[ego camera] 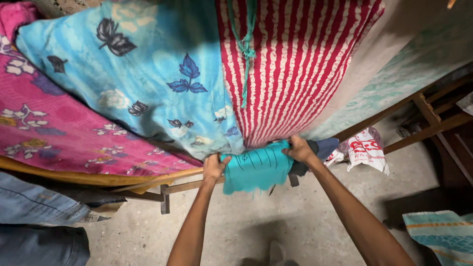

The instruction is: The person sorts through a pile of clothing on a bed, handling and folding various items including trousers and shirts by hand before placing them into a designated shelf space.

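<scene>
Two hands w/ a tight hold on the teal cloth [256,167], left hand [213,167] at its 9 o'clock edge & right hand [299,149] at 3 o'clock, stretched flat by the bed frame [187,186], folding looks just begun, most left.

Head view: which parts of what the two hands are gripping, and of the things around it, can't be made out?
- Teal cloth: top edge tucked under the hanging red striped fabric.
- Dark cloth: mostly covered by the right hand and the teal cloth.
- Left hand: fingertips hidden behind the teal cloth.
- White plastic bag: contents unseen.
- Wooden frame: cut off by the right edge.
</scene>
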